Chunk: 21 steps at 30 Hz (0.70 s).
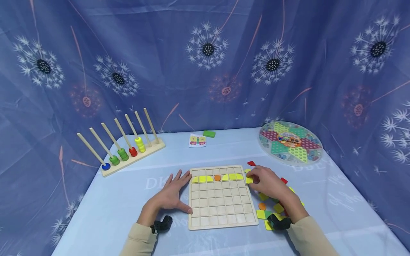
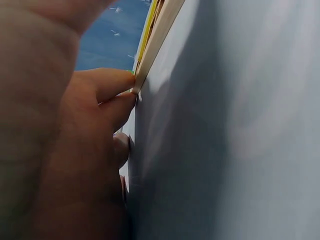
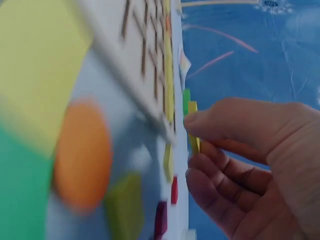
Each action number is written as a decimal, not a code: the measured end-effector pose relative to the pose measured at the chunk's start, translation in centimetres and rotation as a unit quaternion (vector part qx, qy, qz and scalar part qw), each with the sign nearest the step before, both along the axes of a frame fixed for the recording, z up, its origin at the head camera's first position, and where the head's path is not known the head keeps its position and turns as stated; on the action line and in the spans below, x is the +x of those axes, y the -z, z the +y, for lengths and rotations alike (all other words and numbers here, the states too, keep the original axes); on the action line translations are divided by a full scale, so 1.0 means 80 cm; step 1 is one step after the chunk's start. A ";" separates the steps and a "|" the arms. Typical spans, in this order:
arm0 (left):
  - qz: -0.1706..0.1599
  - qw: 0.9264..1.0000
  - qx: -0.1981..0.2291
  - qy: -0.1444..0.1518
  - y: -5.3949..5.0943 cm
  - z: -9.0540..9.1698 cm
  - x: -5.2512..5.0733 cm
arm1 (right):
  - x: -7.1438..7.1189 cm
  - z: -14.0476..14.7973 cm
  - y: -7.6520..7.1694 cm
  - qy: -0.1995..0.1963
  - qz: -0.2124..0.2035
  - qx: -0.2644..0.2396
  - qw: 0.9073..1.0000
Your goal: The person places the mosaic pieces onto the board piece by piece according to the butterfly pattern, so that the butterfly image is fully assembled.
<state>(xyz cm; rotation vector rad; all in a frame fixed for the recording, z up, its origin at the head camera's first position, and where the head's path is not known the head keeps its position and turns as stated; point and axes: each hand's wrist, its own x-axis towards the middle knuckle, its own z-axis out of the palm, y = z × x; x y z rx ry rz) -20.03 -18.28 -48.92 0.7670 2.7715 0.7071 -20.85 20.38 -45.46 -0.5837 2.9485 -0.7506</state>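
A wooden grid board [image 1: 223, 225] lies flat on the table. In its second row from the top are yellow pieces [image 1: 203, 179] to the left and right of an orange disc [image 1: 217, 177]. My left hand [image 1: 169, 193] is spread out at the board's left side, thumb and fingertips touching the edge. Beside the right edge, my right hand [image 1: 267, 182] pinches a yellow square tile [image 3: 194, 142] between thumb and fingers, held above the table. Loose pieces lie under and around the right forearm, among them another orange disc [image 1: 262, 206] and a green piece [image 1: 268, 214].
A peg stand [image 1: 128, 161] with coloured rings is at the left rear. Behind the board lie a butterfly picture card [image 1: 197, 140] and a green block [image 1: 209, 133]. A round star-patterned game board [image 1: 289, 142] lies at the right rear, by the blue curtain [image 1: 179, 71].
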 end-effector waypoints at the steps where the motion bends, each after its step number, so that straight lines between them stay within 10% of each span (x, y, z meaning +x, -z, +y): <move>1: 0.000 1.000 -0.004 0.000 0.000 0.001 0.000 | 0.000 -0.005 -0.002 -0.013 0.005 -0.006 1.000; 12: 0.004 1.000 0.001 -0.016 -0.001 0.000 0.003 | -0.015 -0.099 -0.003 -0.139 0.021 -0.036 0.989; 21: -0.001 1.000 -0.008 -0.021 0.003 0.000 0.003 | -0.023 -0.158 0.006 -0.156 0.004 -0.025 0.988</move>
